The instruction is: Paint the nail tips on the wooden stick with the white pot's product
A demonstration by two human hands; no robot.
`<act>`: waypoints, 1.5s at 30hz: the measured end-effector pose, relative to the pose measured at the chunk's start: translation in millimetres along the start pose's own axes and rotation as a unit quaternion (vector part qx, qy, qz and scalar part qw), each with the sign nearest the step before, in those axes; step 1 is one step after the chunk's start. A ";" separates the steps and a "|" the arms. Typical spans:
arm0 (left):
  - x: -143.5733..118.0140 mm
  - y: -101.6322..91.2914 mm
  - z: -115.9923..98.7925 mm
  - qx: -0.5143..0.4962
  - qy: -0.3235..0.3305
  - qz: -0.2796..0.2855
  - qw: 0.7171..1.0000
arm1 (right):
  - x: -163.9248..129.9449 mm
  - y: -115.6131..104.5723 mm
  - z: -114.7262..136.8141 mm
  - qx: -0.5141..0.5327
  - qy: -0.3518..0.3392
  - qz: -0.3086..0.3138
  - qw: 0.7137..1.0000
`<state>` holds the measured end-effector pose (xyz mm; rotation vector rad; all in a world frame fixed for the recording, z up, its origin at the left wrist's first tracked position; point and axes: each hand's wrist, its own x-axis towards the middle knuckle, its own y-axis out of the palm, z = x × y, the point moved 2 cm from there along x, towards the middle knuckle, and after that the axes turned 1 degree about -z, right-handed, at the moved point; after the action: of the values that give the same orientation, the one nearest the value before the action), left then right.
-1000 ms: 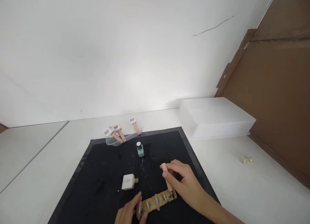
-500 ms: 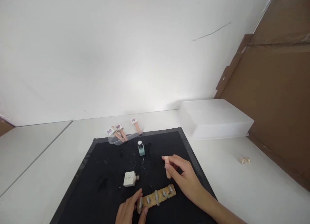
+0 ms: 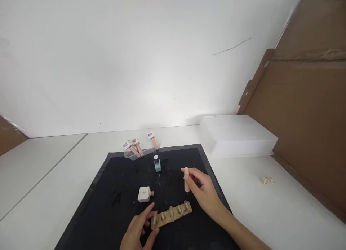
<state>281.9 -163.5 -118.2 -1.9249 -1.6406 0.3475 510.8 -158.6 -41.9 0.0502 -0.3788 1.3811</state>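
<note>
Nearest, the left hand [image 3: 139, 229] was clamped by thumb and fingers on the left end of the yellow strip [image 3: 167, 218], and the right hand [image 3: 203, 189] pinched a pink handle [image 3: 186, 183] just beyond its right end. The white bottle [image 3: 144, 194] lay past the strip. The step seemed to be steadying the strip with the handle clear, calling next for a firm left hold.

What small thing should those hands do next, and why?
Probably lower the pink handle toward the right end of the strip: the right hand holds it upright just beyond that end, while the left hand holds the left end, which should help keep the strip steady.
</note>
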 end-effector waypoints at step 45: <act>98.4 -77.0 -41.4 0.075 0.163 0.143 0.973 | -4.1 4.4 -17.3 0.028 0.036 -0.008 0.999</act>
<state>262.6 -73.6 -24.0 -1.9810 -1.0993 0.2435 510.0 -157.2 -60.1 0.0488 -0.2780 1.3741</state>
